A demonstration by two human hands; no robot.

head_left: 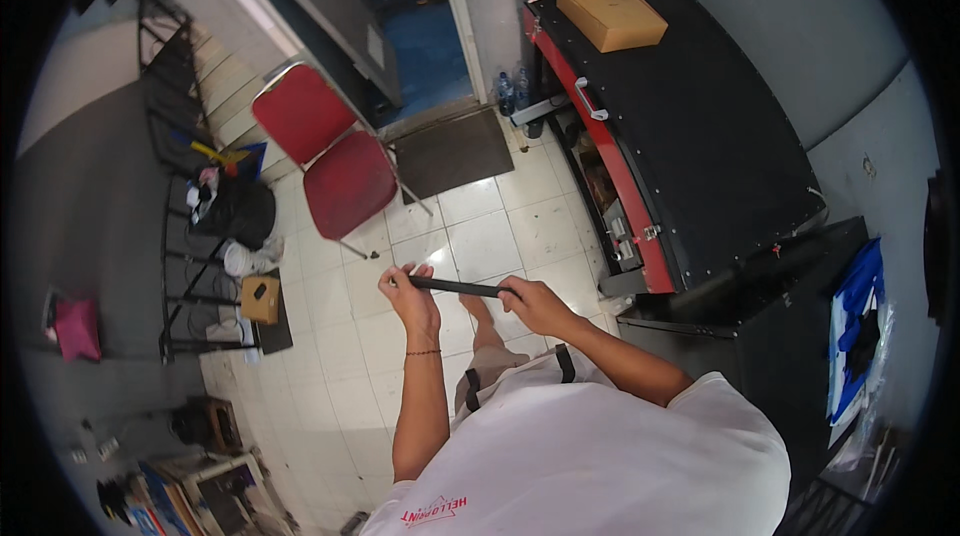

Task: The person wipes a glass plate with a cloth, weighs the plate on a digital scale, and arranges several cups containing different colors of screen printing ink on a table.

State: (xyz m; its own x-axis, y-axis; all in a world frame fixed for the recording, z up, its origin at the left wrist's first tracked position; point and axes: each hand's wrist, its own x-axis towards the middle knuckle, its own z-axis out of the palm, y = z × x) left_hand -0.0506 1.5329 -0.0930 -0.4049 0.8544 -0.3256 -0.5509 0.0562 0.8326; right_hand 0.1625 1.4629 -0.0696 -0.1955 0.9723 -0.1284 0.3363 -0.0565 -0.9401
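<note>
A thin black rod (460,287) runs level across in front of my body. Its exact kind cannot be made out. My left hand (412,298) grips the left end, thumb laid along it and palm partly turned up. Around the right end close the fingers of my right hand (535,304). Both forearms reach forward from my white shirt, and tiled floor lies beneath the rod.
Ahead on the left stands a red chair (345,181). A large black-topped cabinet with a red front (700,136) fills the right, bearing a cardboard box (612,16). A dark doormat (455,156) lies by the doorway. Along the left is a black rack (168,276).
</note>
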